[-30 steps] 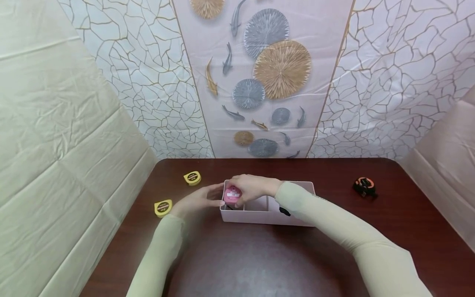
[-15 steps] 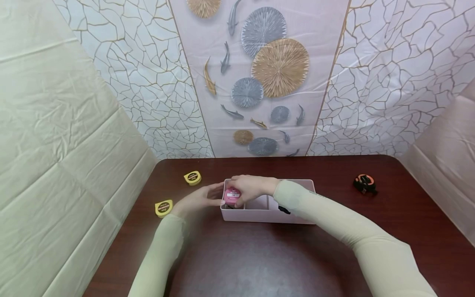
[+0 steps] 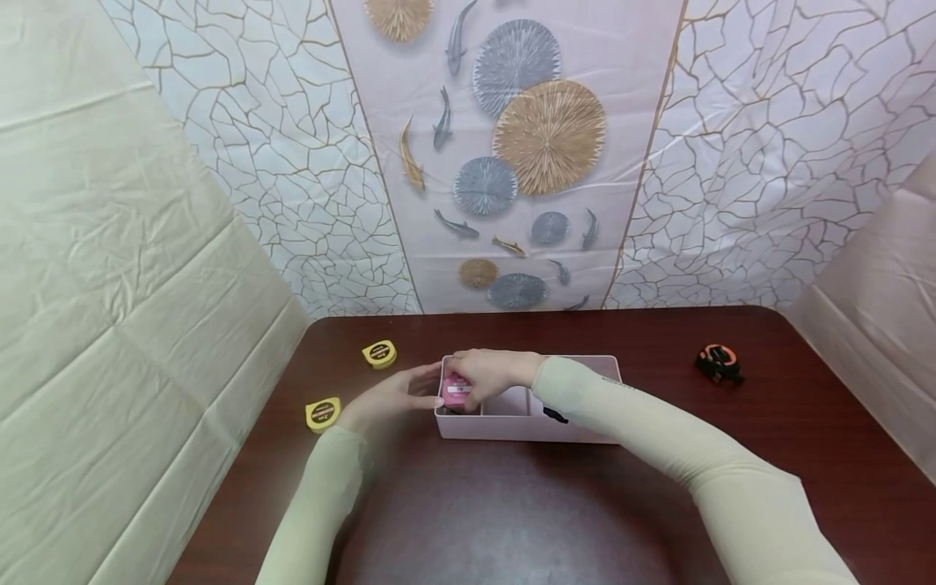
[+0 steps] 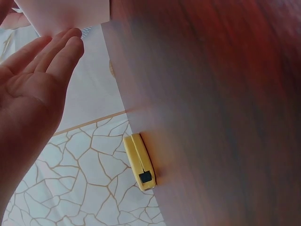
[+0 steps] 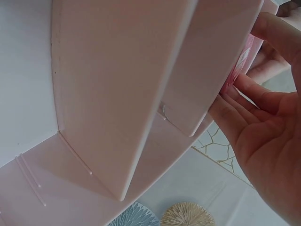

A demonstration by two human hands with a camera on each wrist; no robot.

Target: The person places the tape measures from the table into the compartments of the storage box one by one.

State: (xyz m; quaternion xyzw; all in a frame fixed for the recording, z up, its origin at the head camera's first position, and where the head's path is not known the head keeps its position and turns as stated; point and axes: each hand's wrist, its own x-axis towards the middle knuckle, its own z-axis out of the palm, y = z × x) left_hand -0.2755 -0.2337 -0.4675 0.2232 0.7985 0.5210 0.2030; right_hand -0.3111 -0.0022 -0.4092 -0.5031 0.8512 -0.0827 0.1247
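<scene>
A long white box (image 3: 504,428) with divided compartments stands on the dark wood table. My right hand (image 3: 496,370) reaches into its left-end compartment and grips a pink tape measure (image 3: 457,392) with a white label. Thumb and fingers sit on either side of it, and its lower part is hidden inside the box. In the right wrist view, the pink case (image 5: 239,63) shows between the fingers, just past a divider (image 5: 211,70). My left hand (image 3: 387,398) rests against the box's left end, its fingers extended in the left wrist view along the outer wall (image 4: 70,12).
Two yellow tape measures, one farther back (image 3: 379,354) and one nearer (image 3: 323,414), lie left of the box. A black and orange tape measure (image 3: 719,363) lies far right. Patterned cloth (image 3: 519,203) hangs behind the table (image 3: 497,512).
The right hand has lowered slightly with the pink tape measure, which now sits deeper in the left compartment. The left hand stays at the box's end.
</scene>
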